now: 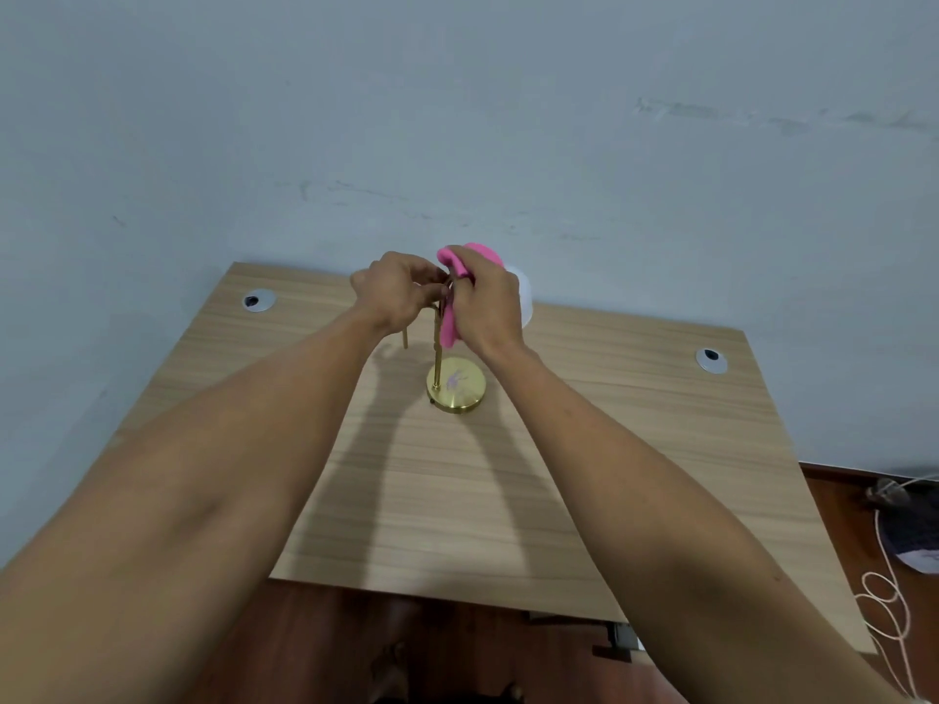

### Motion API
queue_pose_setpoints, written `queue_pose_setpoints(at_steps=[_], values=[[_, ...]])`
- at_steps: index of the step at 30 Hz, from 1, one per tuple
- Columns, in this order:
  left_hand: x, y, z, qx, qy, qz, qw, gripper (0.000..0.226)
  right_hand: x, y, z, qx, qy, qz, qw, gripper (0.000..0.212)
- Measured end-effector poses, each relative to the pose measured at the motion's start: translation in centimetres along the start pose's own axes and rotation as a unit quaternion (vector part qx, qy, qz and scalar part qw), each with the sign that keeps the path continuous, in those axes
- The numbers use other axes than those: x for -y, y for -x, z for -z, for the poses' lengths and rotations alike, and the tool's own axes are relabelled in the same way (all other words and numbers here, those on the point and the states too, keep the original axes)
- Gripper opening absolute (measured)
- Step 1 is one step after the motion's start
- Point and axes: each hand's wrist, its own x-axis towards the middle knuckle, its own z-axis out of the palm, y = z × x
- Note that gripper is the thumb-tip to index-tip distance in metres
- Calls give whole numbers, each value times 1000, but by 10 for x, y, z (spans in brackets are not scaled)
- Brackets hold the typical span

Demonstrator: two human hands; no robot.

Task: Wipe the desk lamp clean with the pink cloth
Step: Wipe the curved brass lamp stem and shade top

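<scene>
A brass desk lamp stands on the wooden desk [635, 449], with a round gold base [457, 386] and a thin upright stem [436, 355]. Its white shade [526, 297] peeks out behind my right hand. My left hand [399, 292] is closed around the top of the stem. My right hand [488, 302] grips the pink cloth [449, 322], pressed against the lamp's upper part just right of my left hand. The cloth bulges above my fingers and hangs down beside the stem. The lamp's top joint is hidden by both hands.
Two round cable grommets sit in the desk, the left grommet [259, 300] and the right grommet [711, 359]. A grey wall stands right behind the desk. On the floor to the right lie a coiled white cord [886, 602] and a dark bundle [909, 520].
</scene>
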Motion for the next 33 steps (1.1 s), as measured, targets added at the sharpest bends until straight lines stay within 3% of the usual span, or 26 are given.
queue_pose_setpoints(at_steps=[2, 5, 9, 12, 14, 17, 25, 33], values=[[4, 1, 3, 31, 34, -1, 999, 28, 2, 4, 5, 15, -88, -14, 996, 29], [17, 6, 12, 54, 70, 11, 996, 58, 1, 2, 18, -40, -204, -51, 977, 28], [38, 15, 24, 43, 84, 27, 995, 70, -12, 0, 37, -101, -375, -201, 899, 21], [47, 22, 27, 37, 92, 41, 994, 75, -24, -3, 52, -217, -383, -251, 862, 25], [52, 25, 24, 36, 102, 51, 993, 75, -25, -6, 57, -273, -337, -240, 869, 28], [58, 29, 16, 36, 106, 65, 992, 72, -21, -10, 56, -284, -279, -218, 891, 31], [70, 34, -10, 1, 113, 91, 989, 57, -1, -14, 34, -230, -200, -137, 943, 32], [78, 32, -29, -30, 137, 94, 986, 25, 5, -16, -1, -129, -79, -143, 978, 29]])
